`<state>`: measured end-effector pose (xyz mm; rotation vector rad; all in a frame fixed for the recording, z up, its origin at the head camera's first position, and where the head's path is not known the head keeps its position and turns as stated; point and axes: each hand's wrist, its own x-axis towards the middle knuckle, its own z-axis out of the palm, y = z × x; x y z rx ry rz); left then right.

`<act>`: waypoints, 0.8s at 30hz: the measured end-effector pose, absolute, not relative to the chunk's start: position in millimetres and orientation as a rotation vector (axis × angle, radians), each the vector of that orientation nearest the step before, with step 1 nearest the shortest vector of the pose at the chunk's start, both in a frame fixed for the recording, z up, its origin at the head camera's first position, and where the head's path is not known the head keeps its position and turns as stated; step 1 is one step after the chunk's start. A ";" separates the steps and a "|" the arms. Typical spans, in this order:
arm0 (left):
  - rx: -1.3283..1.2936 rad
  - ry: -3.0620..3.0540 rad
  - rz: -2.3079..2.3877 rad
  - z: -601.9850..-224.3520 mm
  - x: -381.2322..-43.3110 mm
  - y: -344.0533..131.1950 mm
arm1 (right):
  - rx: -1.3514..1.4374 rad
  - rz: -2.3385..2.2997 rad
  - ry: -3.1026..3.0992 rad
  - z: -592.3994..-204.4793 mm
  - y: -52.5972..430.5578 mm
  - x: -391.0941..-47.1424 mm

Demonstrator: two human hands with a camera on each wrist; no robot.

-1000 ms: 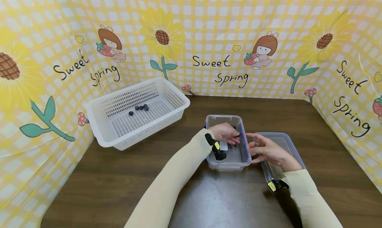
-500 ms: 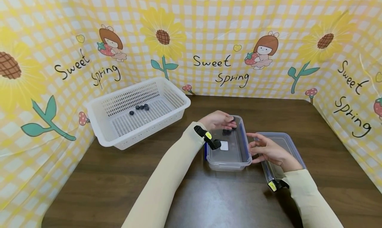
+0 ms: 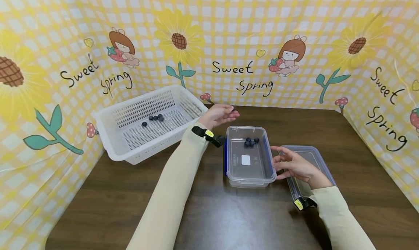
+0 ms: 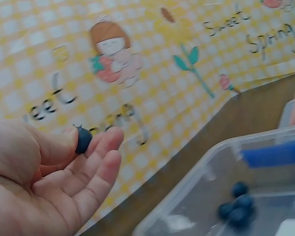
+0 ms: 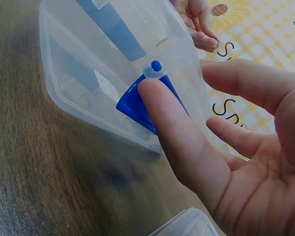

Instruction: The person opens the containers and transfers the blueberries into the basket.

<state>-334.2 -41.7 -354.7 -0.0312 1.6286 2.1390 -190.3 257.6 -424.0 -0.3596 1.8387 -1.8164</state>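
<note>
Left hand (image 3: 219,115) with a blueberry (image 4: 83,140), right hand (image 3: 296,166) beside clear container (image 3: 251,180).

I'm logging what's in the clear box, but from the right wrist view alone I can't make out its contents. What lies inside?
Observer: Several dark berries, clustered toward the far end of the box.
Operator: Anything elsewhere?
Observer: Yes, other berries lie in the white basket, left of the box.
Operator: What does the left hand hold? I can't tell.
Observer: A single berry, pinched against the fingers by the thumb.
</note>
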 end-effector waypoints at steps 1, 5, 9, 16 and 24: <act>-0.036 1.641 2.153 -353.6 -336.3 -47.5 | -0.361 -1.816 1.840 -423.9 257.9 -190.3; -0.053 1.664 2.208 -349.6 -343.8 -71.6 | -0.363 -1.813 1.840 -423.7 258.1 -190.3; -0.064 1.667 2.252 -345.7 -348.3 -97.2 | -0.356 -1.810 1.838 -423.5 258.3 -190.3; -0.136 1.626 2.325 -341.0 -353.8 -143.9 | -0.349 -1.810 1.848 -424.3 259.5 -190.5; -0.292 1.664 2.388 -351.0 -354.6 -208.8 | -0.360 -1.820 1.833 -425.6 259.2 -191.4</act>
